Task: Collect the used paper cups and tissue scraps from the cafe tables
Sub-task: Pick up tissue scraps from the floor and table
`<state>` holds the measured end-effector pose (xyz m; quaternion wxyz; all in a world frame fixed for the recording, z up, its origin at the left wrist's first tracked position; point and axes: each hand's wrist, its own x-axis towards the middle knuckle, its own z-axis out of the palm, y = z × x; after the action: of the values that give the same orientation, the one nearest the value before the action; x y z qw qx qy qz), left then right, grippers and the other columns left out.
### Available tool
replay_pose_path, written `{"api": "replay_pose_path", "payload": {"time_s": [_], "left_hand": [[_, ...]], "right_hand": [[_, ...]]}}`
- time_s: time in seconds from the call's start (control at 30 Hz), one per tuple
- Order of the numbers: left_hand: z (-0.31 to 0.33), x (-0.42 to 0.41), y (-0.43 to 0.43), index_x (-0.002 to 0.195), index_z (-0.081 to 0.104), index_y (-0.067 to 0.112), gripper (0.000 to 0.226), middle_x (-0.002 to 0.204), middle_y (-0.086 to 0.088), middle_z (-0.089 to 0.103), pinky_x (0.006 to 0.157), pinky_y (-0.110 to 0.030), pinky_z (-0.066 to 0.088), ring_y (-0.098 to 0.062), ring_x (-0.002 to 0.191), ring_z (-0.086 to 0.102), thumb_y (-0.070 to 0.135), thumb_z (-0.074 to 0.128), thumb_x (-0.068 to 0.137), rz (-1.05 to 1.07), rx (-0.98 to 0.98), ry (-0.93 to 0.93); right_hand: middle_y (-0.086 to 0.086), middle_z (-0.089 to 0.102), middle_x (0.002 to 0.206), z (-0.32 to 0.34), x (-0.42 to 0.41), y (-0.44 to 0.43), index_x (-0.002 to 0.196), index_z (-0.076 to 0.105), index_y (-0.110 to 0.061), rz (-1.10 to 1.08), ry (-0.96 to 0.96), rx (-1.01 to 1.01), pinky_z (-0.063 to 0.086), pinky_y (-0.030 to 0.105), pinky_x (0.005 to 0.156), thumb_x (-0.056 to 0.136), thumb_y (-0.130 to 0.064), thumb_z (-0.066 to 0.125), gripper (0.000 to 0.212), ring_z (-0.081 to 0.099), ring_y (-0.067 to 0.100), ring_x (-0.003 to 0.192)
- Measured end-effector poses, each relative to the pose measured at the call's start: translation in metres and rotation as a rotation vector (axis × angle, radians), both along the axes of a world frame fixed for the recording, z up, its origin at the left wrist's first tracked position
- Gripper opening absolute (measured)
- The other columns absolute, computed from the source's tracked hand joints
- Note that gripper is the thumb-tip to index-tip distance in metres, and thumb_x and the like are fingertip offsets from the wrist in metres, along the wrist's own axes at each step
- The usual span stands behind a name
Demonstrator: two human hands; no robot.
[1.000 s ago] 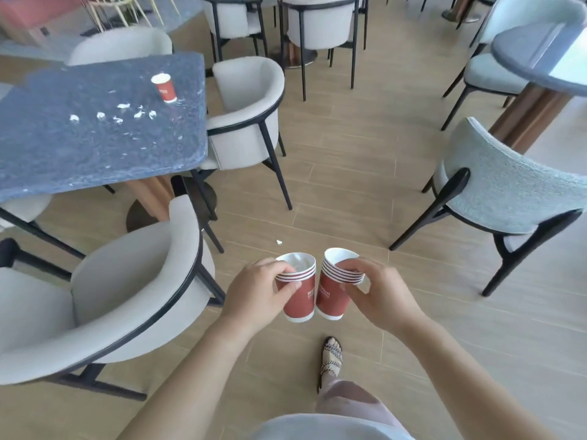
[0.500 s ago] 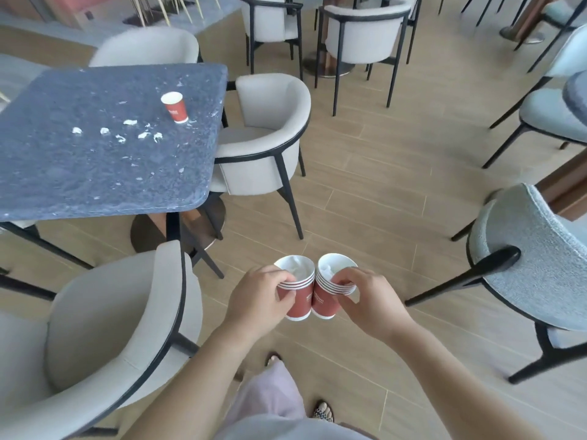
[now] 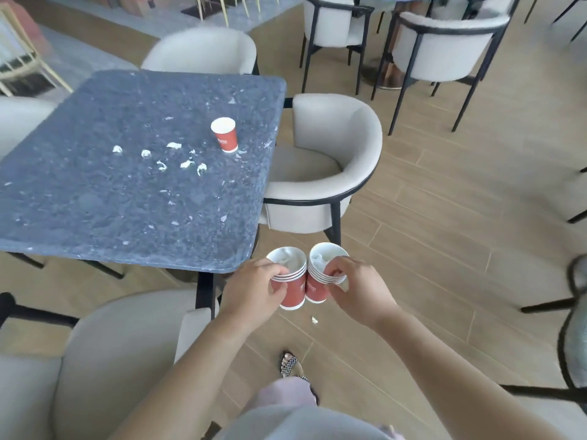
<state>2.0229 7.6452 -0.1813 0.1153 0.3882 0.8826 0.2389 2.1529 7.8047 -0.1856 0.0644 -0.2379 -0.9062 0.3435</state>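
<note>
My left hand [image 3: 254, 289] grips a stack of red paper cups [image 3: 293, 292] with white tissue inside. My right hand [image 3: 359, 289] grips a second stack of red cups [image 3: 316, 289], also holding tissue, and the two stacks touch side by side. Both are held just off the near right corner of a dark speckled table [image 3: 95, 211]. On that table stands a single red cup [image 3: 225, 134], upright, toward the far right. Several white tissue scraps [image 3: 162, 157] lie scattered to its left. One small scrap [image 3: 314, 319] lies on the floor below the cups.
White tub chairs surround the table: one [image 3: 330, 160] at its right side, one [image 3: 111, 360] at the near edge by my left arm, one [image 3: 203, 49] at the far side. A grey chair [image 3: 575, 328] stands at the right edge. Wooden floor [image 3: 444, 233] stretches to the right.
I have walked closer to the dark table; it now fills more of the left view. Both hands keep their grip on the cup stacks, still held together.
</note>
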Motion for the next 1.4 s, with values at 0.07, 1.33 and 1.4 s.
{"api": "replay_pose_path", "payload": {"time_s": [0.07, 1.33, 1.4], "left_hand": [[0.001, -0.037, 0.005, 0.101, 0.069, 0.027, 0.023, 0.104, 0.012, 0.065, 0.083, -0.027, 0.046, -0.014, 0.101, 0.056, 0.024, 0.064, 0.079, 0.038, -0.005, -0.002], [-0.024, -0.116, 0.051, 0.114, 0.056, 0.021, 0.033, 0.124, -0.002, 0.05, 0.089, -0.039, 0.043, -0.029, 0.112, 0.045, 0.025, 0.063, 0.082, 0.596, -0.017, 0.126], [-0.028, -0.094, 0.07, 0.115, 0.055, 0.023, 0.032, 0.122, 0.0, 0.05, 0.086, -0.038, 0.044, -0.026, 0.111, 0.046, 0.027, 0.061, 0.083, 0.565, 0.014, 0.097]], "right_hand": [[-0.004, 0.066, 0.093, -0.001, -0.042, 0.008, 0.088, 0.062, -0.019, 0.03, 0.003, 0.0, 0.049, 0.032, 0.071, 0.074, -0.006, 0.058, 0.019, 0.058, 0.018, 0.088], [-0.002, 0.057, 0.119, -0.03, -0.214, 0.079, 0.112, 0.058, -0.019, 0.528, 0.077, 0.111, 0.048, 0.035, 0.087, 0.084, -0.014, 0.059, 0.029, 0.047, 0.019, 0.114], [-0.003, 0.057, 0.118, -0.034, -0.192, 0.096, 0.112, 0.058, -0.018, 0.531, 0.057, 0.098, 0.047, 0.035, 0.087, 0.085, -0.015, 0.057, 0.027, 0.048, 0.019, 0.113]]}}
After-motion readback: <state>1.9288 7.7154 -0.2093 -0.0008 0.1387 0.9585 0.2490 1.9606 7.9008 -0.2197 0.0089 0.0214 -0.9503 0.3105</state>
